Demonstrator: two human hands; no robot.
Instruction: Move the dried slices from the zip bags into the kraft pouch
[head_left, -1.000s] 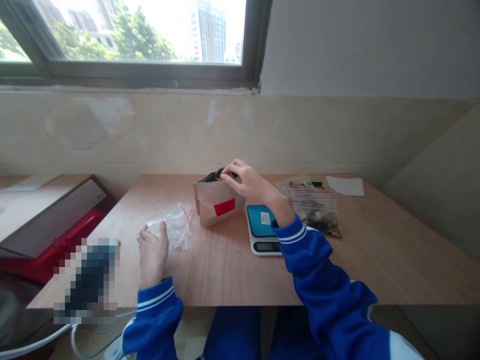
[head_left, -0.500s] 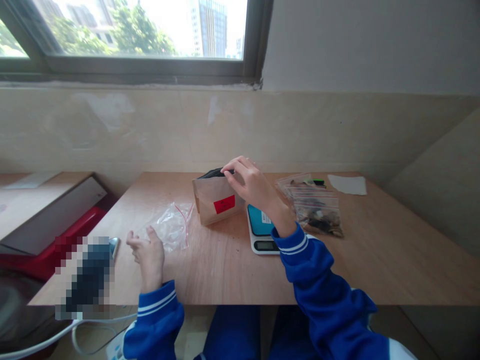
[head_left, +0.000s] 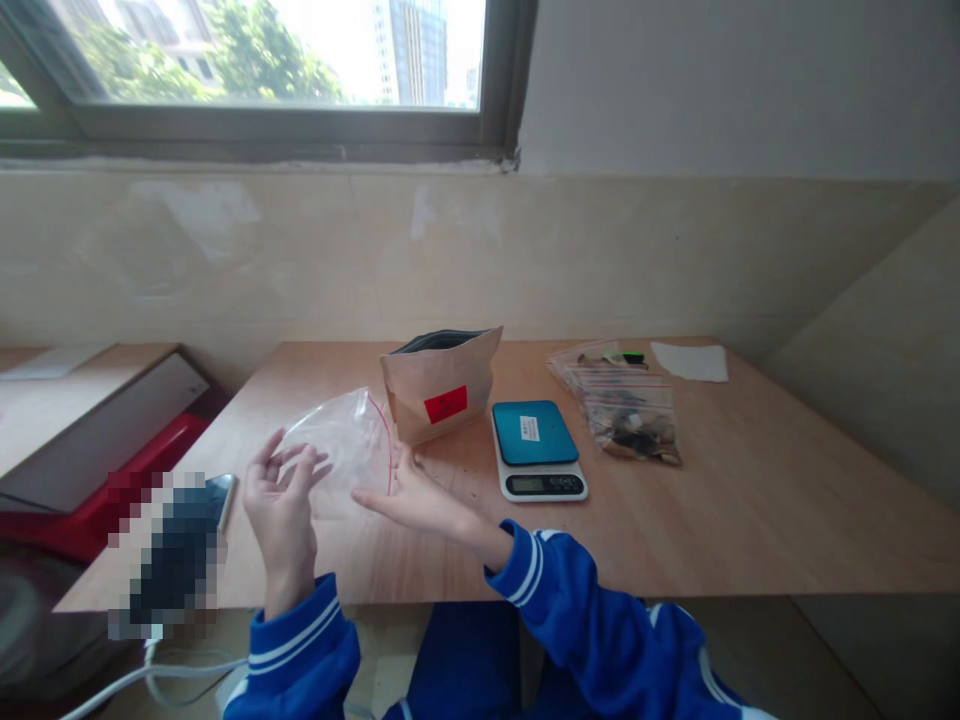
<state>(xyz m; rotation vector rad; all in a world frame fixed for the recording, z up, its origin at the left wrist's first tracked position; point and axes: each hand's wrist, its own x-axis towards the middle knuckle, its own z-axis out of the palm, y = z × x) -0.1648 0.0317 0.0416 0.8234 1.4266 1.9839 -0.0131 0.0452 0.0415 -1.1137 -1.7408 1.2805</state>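
Observation:
A clear plastic zip bag (head_left: 341, 445) with a red seal line is raised off the table between my hands. My left hand (head_left: 283, 495) is at its left side, fingers curled but apart. My right hand (head_left: 412, 495) is at the bag's sealed edge, thumb and fingers spread. Just behind stands a brown paper pouch (head_left: 439, 395) with a red label and its top gaping. Right of the pouch lies a white kitchen scale (head_left: 540, 450) with a blue plate that bears nothing but a small white sticker.
Filled zip bags (head_left: 634, 420) lie right of the scale, with a white paper (head_left: 691, 362) behind them. A partly blurred phone (head_left: 180, 550) rests near the front left edge of the wooden table (head_left: 712, 510). White cables hang below it.
My right hand has left the paper pouch's top and come down left to the clear bag. The clear bag stands higher and more spread. My left hand has shifted slightly left.

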